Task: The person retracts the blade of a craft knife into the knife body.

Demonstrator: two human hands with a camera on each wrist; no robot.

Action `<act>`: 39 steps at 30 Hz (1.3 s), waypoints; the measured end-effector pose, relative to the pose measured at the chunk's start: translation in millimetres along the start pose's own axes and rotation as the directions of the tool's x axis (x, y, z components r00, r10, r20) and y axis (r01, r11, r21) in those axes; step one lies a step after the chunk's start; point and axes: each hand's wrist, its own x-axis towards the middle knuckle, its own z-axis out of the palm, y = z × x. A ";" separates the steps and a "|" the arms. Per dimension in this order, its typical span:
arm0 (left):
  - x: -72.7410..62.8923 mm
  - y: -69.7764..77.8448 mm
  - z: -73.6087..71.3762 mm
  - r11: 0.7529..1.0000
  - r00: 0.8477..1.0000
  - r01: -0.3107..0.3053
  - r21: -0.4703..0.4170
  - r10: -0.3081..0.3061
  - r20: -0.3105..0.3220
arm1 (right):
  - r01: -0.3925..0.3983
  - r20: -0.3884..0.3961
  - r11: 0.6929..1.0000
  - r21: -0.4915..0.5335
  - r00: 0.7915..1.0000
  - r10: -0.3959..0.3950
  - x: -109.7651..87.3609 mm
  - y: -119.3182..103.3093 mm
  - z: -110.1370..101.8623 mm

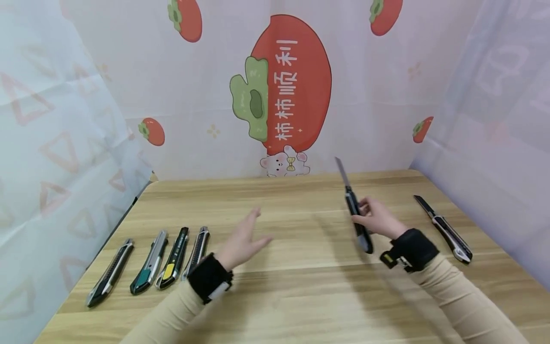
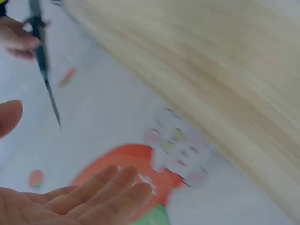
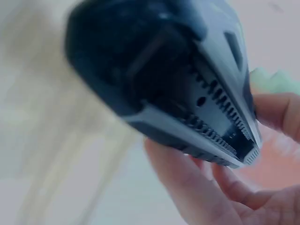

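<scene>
My right hand (image 1: pixel 378 219) grips a dark utility knife (image 1: pixel 355 217) above the right side of the table, its long blade extended and pointing up and away. In the right wrist view the slotted, toothed channel of the knife's handle (image 3: pixel 201 101) faces the camera, with thumb and fingers on its sides. My left hand (image 1: pixel 241 242) hovers over the middle of the table with fingers straight and thumb spread, holding nothing. In the left wrist view the left fingers (image 2: pixel 101 197) are extended, and the held knife (image 2: pixel 41 51) appears at the upper left.
At the left lie several utility knives: a black and silver one (image 1: pixel 111 273), a green and grey one (image 1: pixel 149 263), a black and yellow one (image 1: pixel 173 258), and a dark one (image 1: pixel 197 251) partly behind the left wrist. Another knife (image 1: pixel 444 229), blade extended, lies at the right. A printed cloth (image 1: pixel 206 86) hangs behind.
</scene>
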 end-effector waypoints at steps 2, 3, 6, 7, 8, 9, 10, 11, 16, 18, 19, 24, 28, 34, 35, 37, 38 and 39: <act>3.8 16.3 11.6 0.997 0.999 -0.050 -0.055 0.051 0.009 | 0.072 -0.017 0.993 0.090 0.997 -0.071 0.7 -19.6 17.6; 5.5 24.1 16.3 0.994 0.997 -0.072 -0.082 0.074 0.015 | 0.101 -0.027 0.987 0.123 0.995 -0.098 0.9 -28.8 25.9; 9.2 42.7 27.2 0.979 0.992 -0.112 -0.168 0.121 0.043 | 0.157 -0.043 0.961 0.229 0.988 -0.152 -0.2 -53.6 47.7; 9.9 47.1 30.1 0.973 0.989 -0.123 -0.196 0.136 0.050 | 0.177 -0.050 0.952 0.252 0.984 -0.170 -1.0 -60.6 53.7; 10.7 50.6 32.8 0.964 0.987 -0.139 -0.225 0.154 0.053 | 0.199 -0.060 0.944 0.264 0.980 -0.190 -1.7 -66.6 59.0; 11.3 53.2 35.3 0.954 0.983 -0.159 -0.253 0.178 0.051 | 0.219 -0.071 0.935 0.278 0.976 -0.208 -2.6 -72.1 63.5; 11.8 54.7 37.6 0.946 0.980 -0.174 -0.274 0.194 0.049 | 0.241 -0.086 0.926 0.291 0.970 -0.226 -3.6 -76.8 67.5; 12.3 55.9 39.4 0.936 0.976 -0.191 -0.296 0.214 0.045 | 0.266 -0.108 0.918 0.294 0.963 -0.245 -4.6 -80.8 70.7; 14.7 58.5 40.1 0.900 0.968 -0.215 -0.380 0.249 0.042 | 0.337 -0.235 0.907 0.253 0.931 -0.281 -9.4 -90.9 77.5; 14.9 60.0 37.2 0.895 0.969 -0.206 -0.395 0.244 0.048 | 0.357 -0.272 0.907 0.222 0.916 -0.294 -10.8 -92.5 77.5; 14.4 61.9 34.8 0.895 0.970 -0.197 -0.400 0.238 0.054 | 0.369 -0.287 0.906 0.206 0.908 -0.304 -11.2 -93.2 77.3; 3.6 77.3 17.7 0.899 0.976 -0.174 -0.402 0.211 0.049 | 0.421 -0.330 0.891 0.172 0.877 -0.350 -17.6 -105.1 74.8; -1.8 80.2 11.4 0.876 0.974 -0.178 -0.449 0.221 0.047 | 0.426 -0.321 0.882 0.201 0.879 -0.352 -18.9 -110.2 72.5; -2.5 77.8 12.1 0.862 0.960 -0.212 -0.461 0.272 0.066 | 0.381 -0.148 0.752 0.538 0.921 -0.361 -10.4 -100.8 69.6; -2.2 77.0 13.3 0.859 0.954 -0.229 -0.458 0.290 0.068 | 0.357 -0.109 0.719 0.597 0.924 -0.367 -9.9 -100.5 69.2; -0.2 74.1 17.3 0.854 0.945 -0.257 -0.453 0.321 0.068 | 0.306 -0.042 0.654 0.692 0.921 -0.387 -9.3 -101.0 68.9; 1.0 71.8 20.0 0.852 0.942 -0.264 -0.453 0.329 0.069 | 0.284 -0.011 0.628 0.725 0.916 -0.402 -9.1 -101.5 69.1; 2.3 69.3 22.8 0.852 0.940 -0.269 -0.449 0.334 0.071 | 0.266 0.016 0.600 0.755 0.907 -0.422 -9.0 -101.8 69.3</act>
